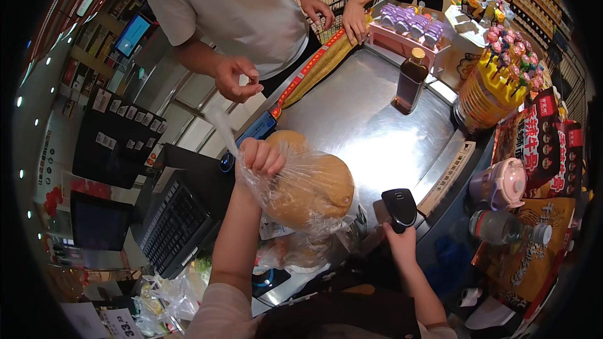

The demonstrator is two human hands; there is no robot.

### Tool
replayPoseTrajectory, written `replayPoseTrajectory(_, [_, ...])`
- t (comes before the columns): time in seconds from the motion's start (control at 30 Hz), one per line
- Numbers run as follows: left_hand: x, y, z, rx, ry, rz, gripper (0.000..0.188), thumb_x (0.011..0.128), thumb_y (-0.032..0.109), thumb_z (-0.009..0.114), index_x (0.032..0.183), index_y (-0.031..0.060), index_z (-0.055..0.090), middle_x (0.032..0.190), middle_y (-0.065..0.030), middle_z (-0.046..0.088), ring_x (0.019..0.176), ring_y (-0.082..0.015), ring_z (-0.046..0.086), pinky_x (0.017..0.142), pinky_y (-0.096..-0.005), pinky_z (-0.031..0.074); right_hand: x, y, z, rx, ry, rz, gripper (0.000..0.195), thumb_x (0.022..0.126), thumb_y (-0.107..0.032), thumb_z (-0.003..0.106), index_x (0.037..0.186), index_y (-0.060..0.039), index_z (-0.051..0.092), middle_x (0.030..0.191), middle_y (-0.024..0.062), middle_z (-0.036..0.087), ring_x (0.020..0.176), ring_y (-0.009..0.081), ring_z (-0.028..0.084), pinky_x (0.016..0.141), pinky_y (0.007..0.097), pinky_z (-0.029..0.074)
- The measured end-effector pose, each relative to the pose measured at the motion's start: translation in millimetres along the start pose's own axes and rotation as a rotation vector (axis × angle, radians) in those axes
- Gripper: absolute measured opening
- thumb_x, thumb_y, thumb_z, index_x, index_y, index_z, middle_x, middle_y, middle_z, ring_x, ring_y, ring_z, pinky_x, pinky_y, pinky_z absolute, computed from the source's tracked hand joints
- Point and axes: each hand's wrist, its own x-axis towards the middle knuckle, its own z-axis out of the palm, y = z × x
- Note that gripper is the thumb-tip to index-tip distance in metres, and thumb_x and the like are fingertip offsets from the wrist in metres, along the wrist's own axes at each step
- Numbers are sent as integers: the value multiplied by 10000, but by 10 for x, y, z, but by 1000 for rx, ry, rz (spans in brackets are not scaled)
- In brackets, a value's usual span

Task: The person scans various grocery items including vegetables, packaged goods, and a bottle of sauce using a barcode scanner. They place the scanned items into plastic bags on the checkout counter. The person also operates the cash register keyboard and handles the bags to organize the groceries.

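Note:
My left hand (261,157) grips the gathered neck of a clear plastic bag (256,186), and its loose top sticks up above my fist. Through the film show large tan pieces of produce, perhaps butternut squash (313,190). The bag is at the near left edge of the stainless steel counter (339,99). Held in my right hand (400,242) is a black handheld barcode scanner (399,207), its head over the counter's near edge. Below the tan produce, another clear bag (297,249) lies partly hidden. A bottle of dark liquid (411,80) with a yellow cap stands upright farther back.
Two people stand across the counter; one person's hand (354,21) touches a long yellow mesh package (313,77) with a red strip. A keyboard (176,230) is at left. Along the right are a lollipop tub (490,84), a pink-lidded cup (499,183) and a water bottle (509,227).

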Motion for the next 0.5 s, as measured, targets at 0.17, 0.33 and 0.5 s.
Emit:
replayPoseTrajectory(0.17, [-324,294,313,-45,-292,104,303,793,34,530,515,96,425,487,4,427,422,-103,388,498,-258,422,-11,7,110,30,-6,4,152,785,-13,621,918,18,555,684,51,583,546,115,544,529,241,446])
replayPoseTrajectory(0.33, [-702,658,893,-16,-344,318,327,779,-11,463,482,108,396,452,9,413,373,-78,350,461,-214,413,53,294,87,-215,33,-101,230,756,-64,661,953,-1,560,808,53,589,722,134,559,641,274,454])
replayPoseTrajectory(0.5, [-1180,966,1484,-25,-83,655,345,805,-9,405,496,135,356,454,24,354,365,-66,297,416,-192,351,115,339,152,-333,-30,-82,324,732,-125,682,999,9,556,865,89,613,773,175,572,690,311,460])
